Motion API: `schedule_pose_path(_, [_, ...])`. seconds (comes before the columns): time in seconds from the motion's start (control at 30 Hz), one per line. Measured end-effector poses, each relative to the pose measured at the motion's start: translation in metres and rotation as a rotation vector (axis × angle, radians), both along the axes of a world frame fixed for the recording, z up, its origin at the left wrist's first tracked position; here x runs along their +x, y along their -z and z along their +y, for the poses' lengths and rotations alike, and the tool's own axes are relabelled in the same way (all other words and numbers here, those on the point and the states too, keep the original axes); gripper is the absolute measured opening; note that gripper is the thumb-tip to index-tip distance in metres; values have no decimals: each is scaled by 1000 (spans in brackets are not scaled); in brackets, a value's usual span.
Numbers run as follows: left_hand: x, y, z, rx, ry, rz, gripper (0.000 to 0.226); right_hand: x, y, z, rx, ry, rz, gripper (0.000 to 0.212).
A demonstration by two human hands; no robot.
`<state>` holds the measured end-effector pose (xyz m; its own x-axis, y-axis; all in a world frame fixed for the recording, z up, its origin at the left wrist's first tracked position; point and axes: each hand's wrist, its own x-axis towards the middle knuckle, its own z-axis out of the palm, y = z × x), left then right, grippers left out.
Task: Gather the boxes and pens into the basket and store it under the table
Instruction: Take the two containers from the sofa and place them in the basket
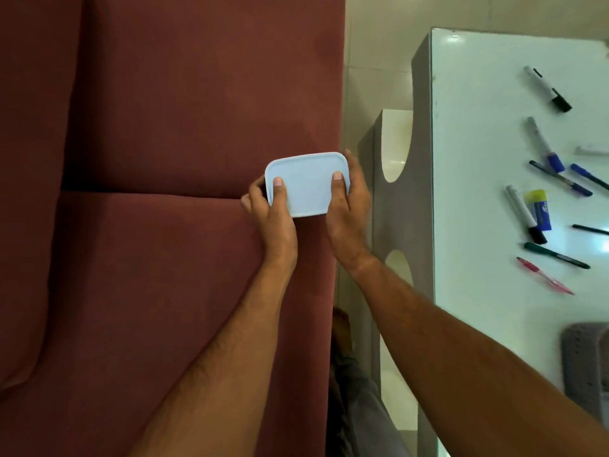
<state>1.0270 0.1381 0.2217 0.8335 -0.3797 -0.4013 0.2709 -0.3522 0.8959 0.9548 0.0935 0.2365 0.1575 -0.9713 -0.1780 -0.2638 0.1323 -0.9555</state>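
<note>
Beside maroon sofa (164, 225), glossy table (478, 225)

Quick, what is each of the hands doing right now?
Left hand: closed on the pale blue box.
Right hand: closed on the same box.

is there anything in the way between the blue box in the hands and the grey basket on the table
Nothing visible blocks it. Both hands, left hand and right hand, hold the blue box over the red sofa. The basket sits at the table's near corner, right of the right forearm. The pens lie further up the table.
</note>
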Motion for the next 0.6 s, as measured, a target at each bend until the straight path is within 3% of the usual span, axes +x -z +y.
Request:
schedule_pose_path(0.47, [-132, -2, 37, 44, 174, 11, 30, -141, 1, 51, 72, 135, 95, 42])
schedule_pose_path(0.6, [-174, -16, 27, 25, 233, -9, 31, -181, -6, 45, 31, 275, 67, 33])
